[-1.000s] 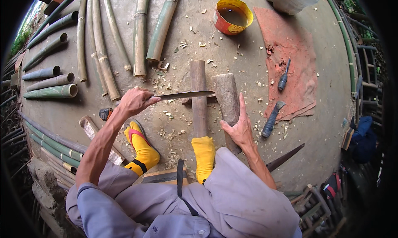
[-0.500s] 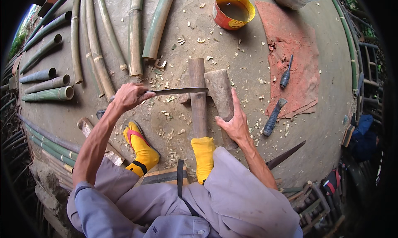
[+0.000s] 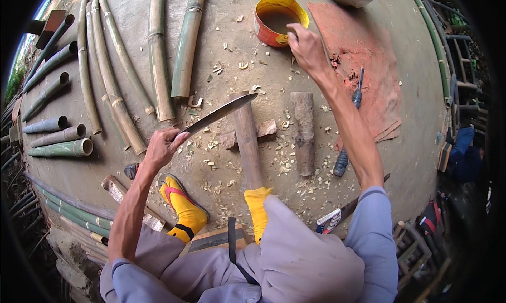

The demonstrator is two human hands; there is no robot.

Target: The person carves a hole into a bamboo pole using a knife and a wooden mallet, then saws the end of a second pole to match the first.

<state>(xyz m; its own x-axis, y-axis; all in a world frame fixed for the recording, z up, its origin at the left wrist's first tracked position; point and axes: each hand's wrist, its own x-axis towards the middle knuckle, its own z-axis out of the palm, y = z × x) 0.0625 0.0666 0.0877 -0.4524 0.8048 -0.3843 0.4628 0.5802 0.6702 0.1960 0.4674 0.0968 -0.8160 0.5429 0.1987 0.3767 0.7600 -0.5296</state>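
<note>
My left hand (image 3: 162, 147) is wrapped round the handle of a long-bladed knife (image 3: 219, 113), its blade angled up to the right. The blade's tip is over the top of a brown wooden piece (image 3: 246, 137), which lies across a rough block (image 3: 266, 129), its near end by my yellow-socked foot (image 3: 258, 210). My right hand (image 3: 305, 45) is at the near right rim of a red and yellow bucket (image 3: 270, 39) of murky liquid, fingers curled; what they hold, if anything, is hidden. A thick wooden mallet (image 3: 303, 134) lies to the right of the wooden piece.
Bamboo poles (image 3: 118, 92) lie at the far left, with cut green bamboo tubes (image 3: 60, 148) beside them. A red cloth (image 3: 371, 65) bears a dark-handled pointed tool (image 3: 357, 94). Another dark-handled tool (image 3: 341, 163) and a saw (image 3: 334, 218) lie at right. Pale chips (image 3: 284, 166) litter the ground.
My right hand has let go of the mallet, which now lies on the ground, and has moved up to the bucket. My left hand has lifted the knife off the wooden piece and tilted it upward.
</note>
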